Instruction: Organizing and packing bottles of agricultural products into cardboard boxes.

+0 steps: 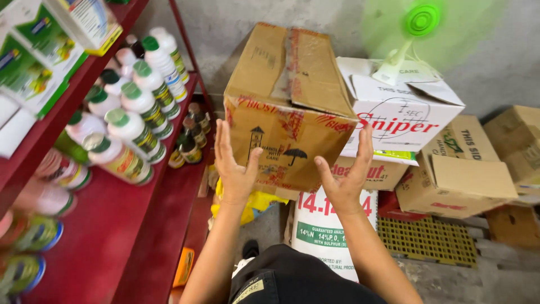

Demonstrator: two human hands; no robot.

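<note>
A brown cardboard box, taped shut with red-printed tape, sits tilted on a stack in front of me. My left hand presses flat against its lower left side, fingers spread upward. On the lower right side rests my right hand, palm toward the box, fingers apart. Both hands touch the box from below and the sides. A white sack with red and green print stands under it.
A red metal shelf at my left carries white bottles with green caps and small dark bottles. A white carton with a green fan on top stands right of the box. More brown cartons lie further right.
</note>
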